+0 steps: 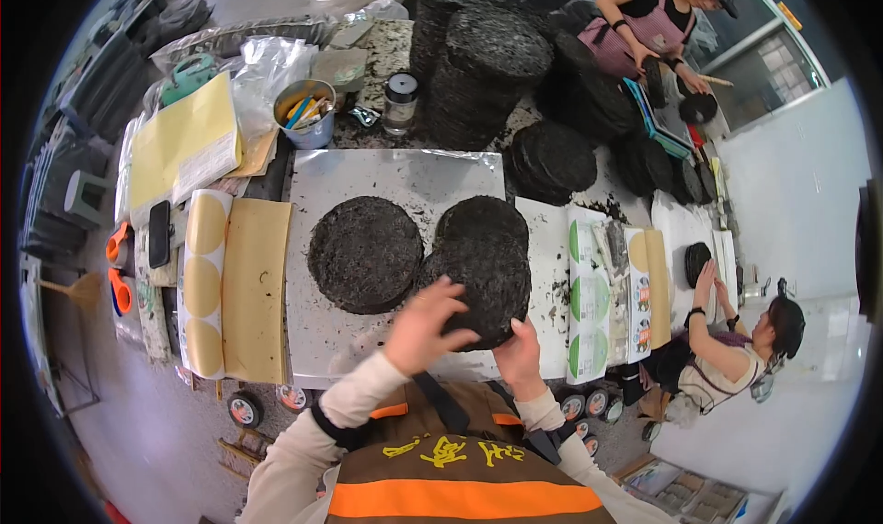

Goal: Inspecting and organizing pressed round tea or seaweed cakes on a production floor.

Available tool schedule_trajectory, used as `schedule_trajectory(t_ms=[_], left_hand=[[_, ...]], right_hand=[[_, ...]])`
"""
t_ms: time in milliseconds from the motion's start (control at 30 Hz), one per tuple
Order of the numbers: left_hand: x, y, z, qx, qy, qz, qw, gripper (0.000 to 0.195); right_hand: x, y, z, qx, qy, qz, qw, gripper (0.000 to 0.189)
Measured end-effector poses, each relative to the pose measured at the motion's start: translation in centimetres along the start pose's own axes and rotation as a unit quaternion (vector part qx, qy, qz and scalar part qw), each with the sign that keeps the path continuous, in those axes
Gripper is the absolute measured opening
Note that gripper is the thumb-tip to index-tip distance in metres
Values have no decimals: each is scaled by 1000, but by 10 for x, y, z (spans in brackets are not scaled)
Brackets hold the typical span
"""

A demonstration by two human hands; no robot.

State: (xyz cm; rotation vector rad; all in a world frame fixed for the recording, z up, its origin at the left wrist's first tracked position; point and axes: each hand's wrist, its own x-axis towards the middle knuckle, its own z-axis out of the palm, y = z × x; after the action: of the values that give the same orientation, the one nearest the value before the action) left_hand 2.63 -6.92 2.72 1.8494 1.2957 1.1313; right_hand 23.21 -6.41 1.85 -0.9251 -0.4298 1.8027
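On a pale board point(359, 345) in front of me lie round black sheets that look like dried seaweed. A thick round stack point(365, 255) of them sits at the left. Beside it, a nearer round piece point(483, 289) overlaps another round piece point(483, 214) behind it. My right hand point(519, 358) grips the nearer piece at its lower right edge, thumb on top and fingers underneath. Over that piece's lower left edge is my left hand point(429, 327), fingers spread; whether the fingertips touch it is unclear.
Tall black stacks point(483, 76) stand behind the board. A clear jar point(400, 103) and a metal cup with pens point(305, 114) are at back left. Round label sheets point(205, 283) and green labels point(588, 296) flank the board. Two people point(731, 365) work at the right.
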Motion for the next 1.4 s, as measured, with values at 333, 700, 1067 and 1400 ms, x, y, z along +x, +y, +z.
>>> schedule_trajectory(t_ms=[333, 700, 1067, 1400], left_hand=[[12, 10, 15, -104, -10, -89, 991, 51], [16, 10, 18, -73, 41, -116, 990, 40], [20, 8, 19, -212, 39, -211, 953, 31], [17, 10, 16, -189, 36, -193, 962, 18]], right_hand=[[3, -15, 7, -30, -72, -1, 997, 58], [8, -14, 4, -147, -49, 2, 988, 68], [5, -9, 6, -147, -56, -14, 988, 59], [9, 7, 4, -231, 35, -51, 971, 41]])
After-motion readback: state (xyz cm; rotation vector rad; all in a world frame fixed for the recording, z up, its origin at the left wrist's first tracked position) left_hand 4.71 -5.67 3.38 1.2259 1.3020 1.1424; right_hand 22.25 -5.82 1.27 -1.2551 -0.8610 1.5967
